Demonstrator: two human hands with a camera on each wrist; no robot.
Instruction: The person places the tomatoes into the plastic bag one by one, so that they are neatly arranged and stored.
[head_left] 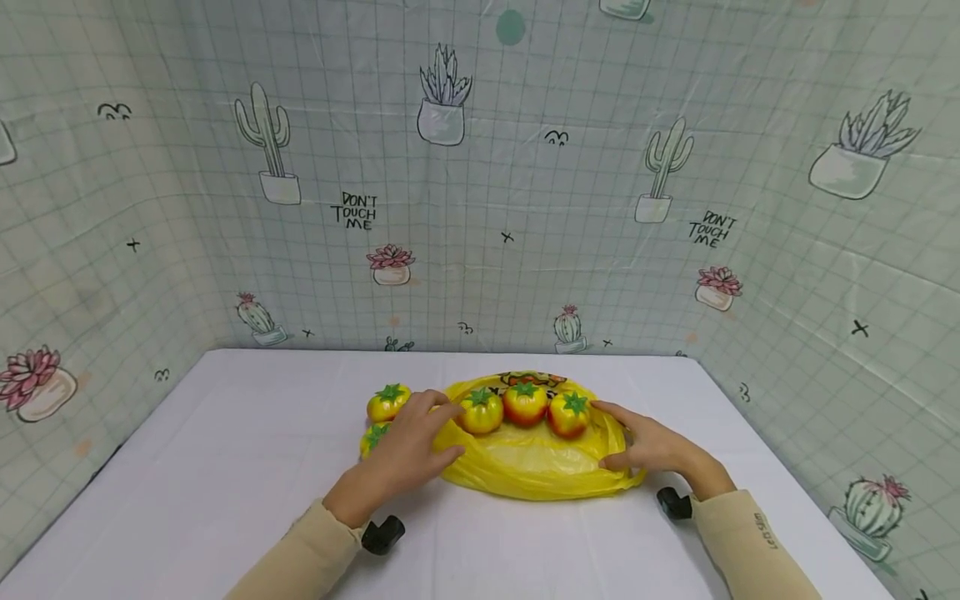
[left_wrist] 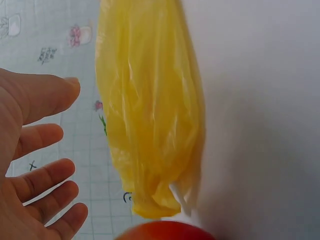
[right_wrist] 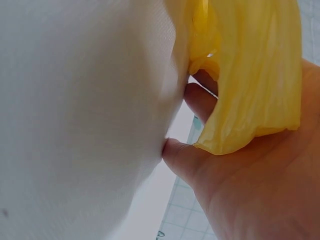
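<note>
the left hand (head_left: 412,446) has its fingers loose and spread by the left end of the yellow bag (head_left: 532,467). the right hand (head_left: 652,450) has its thumb and fingers apart at the bag's right end. three tomatoes (head_left: 525,404) sit between the hands, in or on the bag, i can't tell. two more tomatoes (head_left: 387,402) are left of the bag on the white table (head_left: 285,417).

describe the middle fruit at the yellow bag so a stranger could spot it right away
In the head view, go from the white table to the yellow bag. There, in a row of three, look for the middle fruit: round, green star-shaped top, yellow above, red below. It alone has a neighbour on each side: the mostly yellow left fruit and the yellow-and-red right fruit.
</note>
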